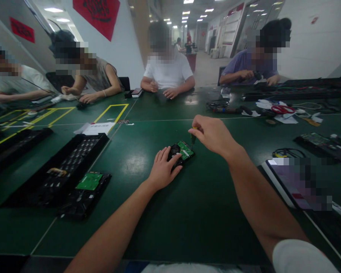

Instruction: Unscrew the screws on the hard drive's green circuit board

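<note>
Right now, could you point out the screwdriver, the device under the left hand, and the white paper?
Screwdriver [193, 139]: head view, on the handle.
Device [185, 150]: head view, on its green part.
White paper [99, 129]: head view, near its middle.

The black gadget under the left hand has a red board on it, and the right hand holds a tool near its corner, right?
Not quite: the head view shows the board is green, not red. The black gadget is under the left hand, and the right hand holds a tool near its corner.
</note>
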Action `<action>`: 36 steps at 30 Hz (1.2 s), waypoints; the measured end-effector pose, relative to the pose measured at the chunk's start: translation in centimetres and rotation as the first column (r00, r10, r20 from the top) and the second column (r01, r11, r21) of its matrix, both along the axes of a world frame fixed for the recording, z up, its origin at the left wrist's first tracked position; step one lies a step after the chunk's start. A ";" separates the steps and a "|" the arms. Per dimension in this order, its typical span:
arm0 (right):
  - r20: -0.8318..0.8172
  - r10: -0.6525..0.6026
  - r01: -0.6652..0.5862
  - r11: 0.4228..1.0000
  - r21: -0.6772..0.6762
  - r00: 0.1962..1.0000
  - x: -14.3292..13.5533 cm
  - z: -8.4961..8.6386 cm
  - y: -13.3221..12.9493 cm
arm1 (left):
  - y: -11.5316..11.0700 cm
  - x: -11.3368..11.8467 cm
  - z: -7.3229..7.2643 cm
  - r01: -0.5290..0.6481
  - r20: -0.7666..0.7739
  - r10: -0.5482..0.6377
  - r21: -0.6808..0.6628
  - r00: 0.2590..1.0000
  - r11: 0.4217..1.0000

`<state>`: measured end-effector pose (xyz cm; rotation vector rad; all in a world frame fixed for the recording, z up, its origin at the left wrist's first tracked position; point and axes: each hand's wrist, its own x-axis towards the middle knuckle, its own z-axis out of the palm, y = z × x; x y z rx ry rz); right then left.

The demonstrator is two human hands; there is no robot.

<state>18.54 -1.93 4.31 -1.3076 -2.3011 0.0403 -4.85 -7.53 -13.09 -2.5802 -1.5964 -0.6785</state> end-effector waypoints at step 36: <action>0.115 -0.133 0.135 0.991 -0.014 0.984 -0.2 -0.2 0.1 | -0.1 0.0 0.1 0.008 0.021 -0.008 -0.008 1.000 1.000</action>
